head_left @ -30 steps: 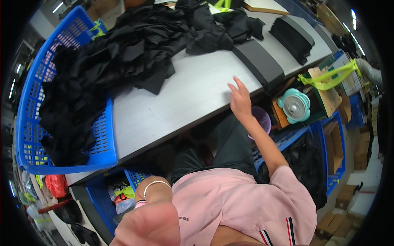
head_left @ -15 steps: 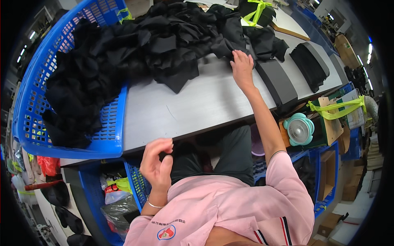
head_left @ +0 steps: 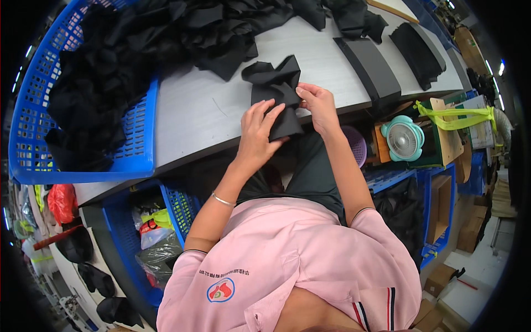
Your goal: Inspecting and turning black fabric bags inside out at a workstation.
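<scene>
A crumpled piece of black fabric (head_left: 275,83) sits at the near part of the grey table (head_left: 191,108), in front of me. Its top is folded over and its lower part hangs by the table edge. My left hand (head_left: 259,130) grips it from the left, fingers spread across its face and thumb near the lower edge. With thumb and forefinger, my right hand (head_left: 319,106) pinches its right edge. Beyond both hands lies a long heap of similar black fabric (head_left: 215,39), which spills out of a blue plastic basket (head_left: 145,130) on the left.
Two stacks of dark cut pieces, a nearer stack (head_left: 371,69) and a farther stack (head_left: 417,55), lie on the right of the table. A turquoise fan (head_left: 402,138) stands beyond the table's near edge. Below are a purple basket (head_left: 355,145) and a blue crate (head_left: 124,238) with bags.
My right hand has come back from the far heap toward me and now holds a piece of black fabric. My left hand has moved up and right onto that piece.
</scene>
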`<state>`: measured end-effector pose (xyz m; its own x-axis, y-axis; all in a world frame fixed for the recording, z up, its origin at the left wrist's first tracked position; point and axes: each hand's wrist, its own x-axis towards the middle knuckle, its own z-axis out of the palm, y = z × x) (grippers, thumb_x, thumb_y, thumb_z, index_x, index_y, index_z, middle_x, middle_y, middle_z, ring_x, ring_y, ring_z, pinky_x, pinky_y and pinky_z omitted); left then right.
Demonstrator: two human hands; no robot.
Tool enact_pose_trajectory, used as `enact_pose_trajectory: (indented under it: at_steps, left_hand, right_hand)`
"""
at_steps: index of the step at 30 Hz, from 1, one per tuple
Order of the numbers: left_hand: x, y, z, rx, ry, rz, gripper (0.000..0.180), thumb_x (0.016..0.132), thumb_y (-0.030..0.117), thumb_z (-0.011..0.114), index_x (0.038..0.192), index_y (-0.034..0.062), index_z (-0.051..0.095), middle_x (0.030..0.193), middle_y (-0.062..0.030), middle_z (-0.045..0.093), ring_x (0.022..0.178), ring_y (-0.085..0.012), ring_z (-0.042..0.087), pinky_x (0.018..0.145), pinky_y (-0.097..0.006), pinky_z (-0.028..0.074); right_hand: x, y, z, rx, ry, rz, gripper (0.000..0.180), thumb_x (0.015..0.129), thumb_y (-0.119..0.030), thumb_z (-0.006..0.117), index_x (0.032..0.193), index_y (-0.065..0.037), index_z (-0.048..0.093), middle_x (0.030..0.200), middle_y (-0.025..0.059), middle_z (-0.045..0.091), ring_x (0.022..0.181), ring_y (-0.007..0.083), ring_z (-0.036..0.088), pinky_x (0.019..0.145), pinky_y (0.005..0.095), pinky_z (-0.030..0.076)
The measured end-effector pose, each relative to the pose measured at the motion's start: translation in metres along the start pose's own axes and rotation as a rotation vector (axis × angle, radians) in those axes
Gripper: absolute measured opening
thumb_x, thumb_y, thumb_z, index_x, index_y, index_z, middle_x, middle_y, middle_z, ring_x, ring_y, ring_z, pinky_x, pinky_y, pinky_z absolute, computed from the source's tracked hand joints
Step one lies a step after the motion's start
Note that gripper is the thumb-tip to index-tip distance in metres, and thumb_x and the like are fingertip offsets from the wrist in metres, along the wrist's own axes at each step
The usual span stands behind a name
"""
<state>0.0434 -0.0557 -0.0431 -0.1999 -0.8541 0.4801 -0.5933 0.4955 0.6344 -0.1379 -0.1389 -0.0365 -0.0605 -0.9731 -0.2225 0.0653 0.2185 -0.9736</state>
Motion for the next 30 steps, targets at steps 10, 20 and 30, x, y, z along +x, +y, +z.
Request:
enact_pose_trajectory:
  at_steps: [10,20,30]
  left_hand:
    - [0.019,0.014,0.013,-0.104,0.234,-0.014,0.045,0.067,-0.006,0.071,0.107,0.0118,0.075,0.096,-0.0052,0.064,0.086,-0.0249,0.058,0.073,-0.035,0.049]
    - [0.006,0.083,0.013,-0.240,0.109,0.055,0.048,0.066,-0.011,0.069,0.109,0.0084,0.075,0.082,-0.0080,0.061,0.070,-0.0214,0.060,0.062,-0.030,0.048]
    - [-0.033,0.097,0.024,-0.320,-0.006,0.082,0.045,0.065,-0.005,0.074,0.108,0.0084,0.074,0.082,-0.0076,0.063,0.069,-0.0219,0.062,0.060,-0.031,0.050]
  right_hand:
    - [-0.128,0.007,0.020,-0.308,0.192,-0.852,0.004,0.091,0.002,0.059,0.089,0.003,0.063,0.078,0.0127,0.062,0.067,0.0251,0.063,0.063,0.0343,0.051]
    - [-0.058,0.061,-0.018,-0.503,-0.196,-0.649,0.012,0.092,-0.007,0.058,0.102,0.001,0.058,0.094,0.0153,0.064,0.091,0.0233,0.064,0.074,0.0390,0.048]
    - [-0.026,0.070,0.027,0.771,-0.406,-0.003,0.038,0.099,-0.020,0.057,0.131,-0.001,0.049,0.131,0.0150,0.054,0.122,0.0239,0.053,0.100,0.0364,0.044]
